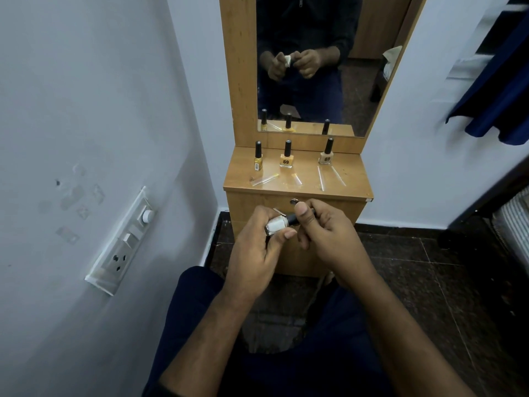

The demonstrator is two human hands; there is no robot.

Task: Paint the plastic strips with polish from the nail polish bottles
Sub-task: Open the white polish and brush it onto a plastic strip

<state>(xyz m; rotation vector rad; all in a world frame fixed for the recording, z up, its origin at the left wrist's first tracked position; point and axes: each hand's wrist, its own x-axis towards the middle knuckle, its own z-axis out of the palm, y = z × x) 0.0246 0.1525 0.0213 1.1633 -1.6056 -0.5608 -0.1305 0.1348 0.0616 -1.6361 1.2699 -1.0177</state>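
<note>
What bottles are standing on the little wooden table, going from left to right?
Yellow bottle → orange bottle → beige bottle. All three have black caps and stand in a row in front of the mirror.

The right hand (323, 233) covers most of the white bottle's black cap (292, 219)

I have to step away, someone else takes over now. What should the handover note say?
Left hand grips the white polish bottle; right hand pinches its black cap, still on the bottle.
Three capped bottles stand on the dresser top, clear plastic strips lying in front of them.
Done: one strip shows yellow at its tip.
Left: open the white bottle, paint the remaining strips.
</note>
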